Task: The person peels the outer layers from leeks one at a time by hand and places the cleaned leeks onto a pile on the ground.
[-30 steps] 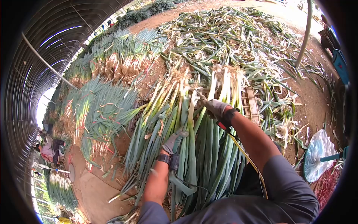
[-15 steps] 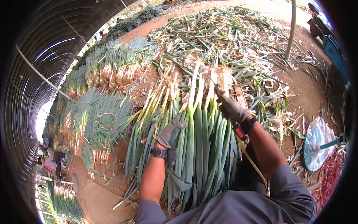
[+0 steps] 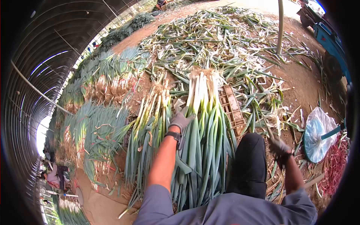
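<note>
My left hand [image 3: 182,120], in a grey glove, is closed around green onion stalks at the left side of a big bundle of green onions [image 3: 204,112]. The bundle lies with its white stems and roots pointing away from me and its green leaves toward my lap. My right hand [image 3: 278,147], also gloved, is off to the right beyond my knee, apart from the bundle. It is closed on a thin, stick-like nozzle tool [image 3: 270,132], whose details are blurred. A second, yellower group of green onions [image 3: 153,107] lies left of my left hand.
A brown plastic crate [image 3: 232,108] shows beside the bundle. Trimmed leaves [image 3: 221,41] are heaped ahead, near a pole [image 3: 280,28]. Tied onion bundles [image 3: 105,123] lie left. Right are a plastic-covered blue disc [image 3: 315,137], red strings [image 3: 335,168] and a blue machine [image 3: 330,41].
My right hand has swung from the white stems down and right, away from the bundle, with the tool. My left hand has shifted slightly up the stalks. The white stems sit closer together.
</note>
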`<state>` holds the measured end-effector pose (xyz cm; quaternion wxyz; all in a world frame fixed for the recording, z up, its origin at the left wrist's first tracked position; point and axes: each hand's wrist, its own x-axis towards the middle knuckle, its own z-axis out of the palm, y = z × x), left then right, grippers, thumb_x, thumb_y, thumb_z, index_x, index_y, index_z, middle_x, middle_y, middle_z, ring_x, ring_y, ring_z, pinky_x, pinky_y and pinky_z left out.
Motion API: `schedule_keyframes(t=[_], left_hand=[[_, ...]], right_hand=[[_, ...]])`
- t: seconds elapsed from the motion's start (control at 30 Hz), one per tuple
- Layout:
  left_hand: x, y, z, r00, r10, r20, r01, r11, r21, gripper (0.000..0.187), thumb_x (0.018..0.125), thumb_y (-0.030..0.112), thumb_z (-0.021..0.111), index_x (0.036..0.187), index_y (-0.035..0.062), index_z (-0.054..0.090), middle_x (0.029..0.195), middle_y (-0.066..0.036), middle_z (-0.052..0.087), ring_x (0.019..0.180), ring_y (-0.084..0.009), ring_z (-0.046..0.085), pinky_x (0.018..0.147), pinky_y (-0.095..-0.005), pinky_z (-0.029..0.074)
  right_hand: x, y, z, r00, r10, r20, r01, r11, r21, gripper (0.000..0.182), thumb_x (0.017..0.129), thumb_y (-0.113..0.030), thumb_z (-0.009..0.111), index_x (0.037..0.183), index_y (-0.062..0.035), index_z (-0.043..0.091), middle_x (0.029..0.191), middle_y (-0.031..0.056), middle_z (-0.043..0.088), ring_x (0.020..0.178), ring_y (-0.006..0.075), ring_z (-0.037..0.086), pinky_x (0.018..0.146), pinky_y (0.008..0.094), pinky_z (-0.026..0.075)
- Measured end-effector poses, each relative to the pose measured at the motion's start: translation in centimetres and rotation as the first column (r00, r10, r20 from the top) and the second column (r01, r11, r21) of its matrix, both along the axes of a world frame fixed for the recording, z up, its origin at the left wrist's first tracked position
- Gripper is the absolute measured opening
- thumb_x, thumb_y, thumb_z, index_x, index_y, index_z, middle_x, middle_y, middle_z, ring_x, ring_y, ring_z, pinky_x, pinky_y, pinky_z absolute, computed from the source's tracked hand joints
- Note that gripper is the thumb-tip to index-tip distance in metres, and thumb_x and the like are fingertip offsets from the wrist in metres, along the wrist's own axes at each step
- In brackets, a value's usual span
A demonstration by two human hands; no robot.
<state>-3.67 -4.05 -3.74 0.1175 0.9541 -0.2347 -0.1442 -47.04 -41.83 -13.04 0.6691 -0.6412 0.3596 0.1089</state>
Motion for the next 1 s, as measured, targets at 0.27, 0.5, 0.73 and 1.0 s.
schedule_keyframes(t=[0.27, 0.5, 0.73, 1.0], left_hand=[[3.7, -5.9, -3.2, 0.983, 0.167, -0.072, -0.159, 0.982, 0.105, 0.109, 0.081, 0.065, 0.070, 0.165, 0.0220, 0.015, 0.162, -0.028, 0.028, 0.143, -0.0430, 0.043, 0.114, -0.0491, 0.040], [5.3, -8.8, -4.8, 0.974, 0.222, 0.055, -0.228, 0.935, 0.270, 0.111, 0.076, 0.055, 0.076, 0.164, 0.0196, 0.018, 0.150, -0.024, 0.050, 0.131, -0.0381, 0.057, 0.103, -0.0477, 0.051], [11.9, -3.2, -7.9, 0.979, 0.121, -0.163, -0.145, 0.978, -0.147, 0.110, 0.072, 0.039, 0.081, 0.155, -0.0056, 0.025, 0.147, -0.023, 0.051, 0.130, -0.0319, 0.055, 0.109, -0.0344, 0.045], [6.2, 1.7, -0.2, 0.962, 0.068, -0.265, -0.167, 0.912, -0.374, 0.074, 0.077, 0.016, 0.078, 0.145, 0.0018, 0.050, 0.125, -0.013, 0.068, 0.108, -0.0206, 0.063, 0.097, -0.0332, 0.050]], right_hand=[[-16.5, 4.8, -29.6, 0.970, -0.173, -0.172, 0.164, 0.984, -0.066, 0.045, 0.098, -0.049, 0.053, 0.126, -0.0136, 0.053, 0.090, 0.0122, 0.062, 0.069, 0.0276, 0.063, 0.055, 0.0420, 0.052], [-20.8, 8.0, -37.2, 0.920, -0.267, -0.288, 0.230, 0.961, -0.156, 0.063, 0.095, -0.054, 0.058, 0.135, -0.0045, 0.053, 0.120, 0.0236, 0.067, 0.104, 0.0384, 0.068, 0.088, 0.0463, 0.053], [-20.4, 8.3, -37.5, 0.874, -0.295, -0.387, 0.264, 0.955, -0.133, 0.081, 0.085, -0.059, 0.068, 0.141, -0.0040, 0.049, 0.130, 0.0268, 0.063, 0.124, 0.0411, 0.060, 0.102, 0.0470, 0.047], [-18.7, 7.5, -40.7, 0.866, -0.052, -0.498, -0.071, 0.972, -0.224, 0.089, 0.083, -0.059, 0.069, 0.148, -0.0038, 0.042, 0.136, 0.0278, 0.060, 0.130, 0.0429, 0.056, 0.106, 0.0471, 0.045]])
